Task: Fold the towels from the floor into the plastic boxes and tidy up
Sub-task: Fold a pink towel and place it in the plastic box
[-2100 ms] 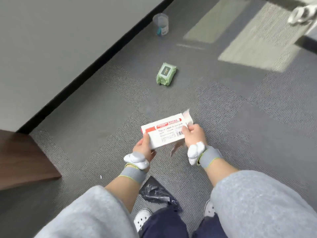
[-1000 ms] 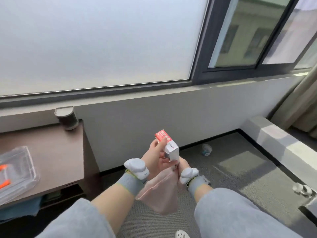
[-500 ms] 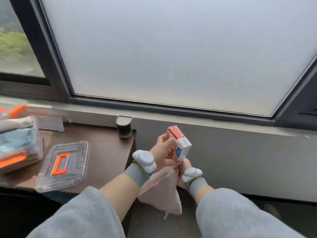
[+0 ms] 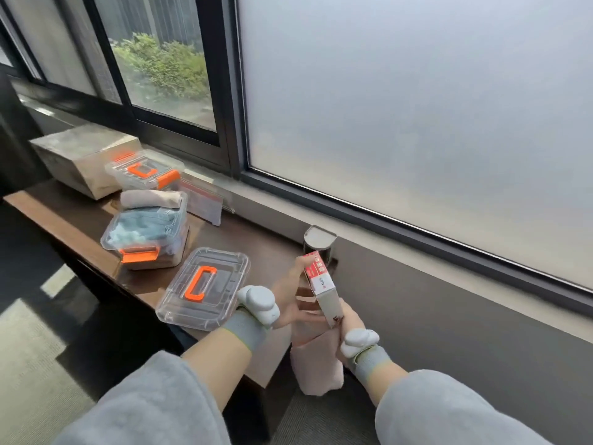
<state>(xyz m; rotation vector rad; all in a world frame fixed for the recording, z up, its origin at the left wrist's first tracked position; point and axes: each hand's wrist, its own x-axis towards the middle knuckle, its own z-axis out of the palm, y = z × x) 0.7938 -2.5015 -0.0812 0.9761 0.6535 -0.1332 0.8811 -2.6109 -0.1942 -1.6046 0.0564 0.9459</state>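
Head view, lower centre of frame: small red-and-white carton (image 4: pixel 322 288) pinched between both hands. Left hand (image 4: pixel 293 298) closed on its upper end, thumb up by the red top flap; right hand (image 4: pixel 348 321) closed on its lower end. Below the carton, a pale pink towel (image 4: pixel 316 367) hanging limp, apparently trapped under the right hand's fingers; exact hold hidden by the carton, so not certain which hand carries it. White trackers and grey bands on both wrists, grey sleeves filling the bottom of the frame.

Outward to the left: dark wooden table (image 4: pixel 256 252) under the window. Nearest the hands, at centre left, a clear lid with orange handle (image 4: pixel 203 285), lying flat near the table's front edge, off any box. Further up and left, an open plastic box (image 4: pixel 146 236) heaped with blue towels and a beige folded one on top, piled above the rim, orange latch facing forward. Behind it, a closed plastic box (image 4: pixel 146 170) with orange clips, next to a grey block at upper left. Small dark cylinder (image 4: pixel 319 240) at the table's far end beside the sill.

Judged progress: well along but unfinished. One box closed, another loaded and lidless. Left to do: pink towel unfolded and unboxed, carton needing a place, loose lid to be fitted. Floor mostly out of frame, so any remaining items there unknown.
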